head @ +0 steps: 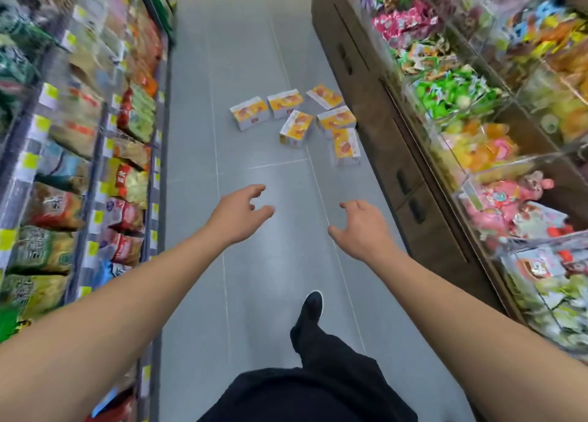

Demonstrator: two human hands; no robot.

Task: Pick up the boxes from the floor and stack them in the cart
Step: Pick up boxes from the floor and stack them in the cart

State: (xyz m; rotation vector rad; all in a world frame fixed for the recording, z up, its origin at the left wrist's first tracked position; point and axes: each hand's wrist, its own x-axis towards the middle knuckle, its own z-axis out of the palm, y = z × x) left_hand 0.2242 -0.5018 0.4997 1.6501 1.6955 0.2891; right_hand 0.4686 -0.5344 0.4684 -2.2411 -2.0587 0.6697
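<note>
Several orange-and-white boxes (296, 125) lie scattered on the grey tiled floor (248, 55) ahead, close to the right-hand display. One box (249, 112) lies farthest left; another (346, 146) stands nearest me at the right. My left hand (241, 213) and my right hand (362, 227) are both stretched forward over the floor, short of the boxes, with fingers loosely spread and nothing in them. No cart is in view.
Shelves of snack bags (79, 167) line the left side of the narrow aisle. A wooden-based display with clear candy bins (477, 119) runs along the right. My dark-trousered leg and shoe (311, 308) are stepping forward on the floor below my hands.
</note>
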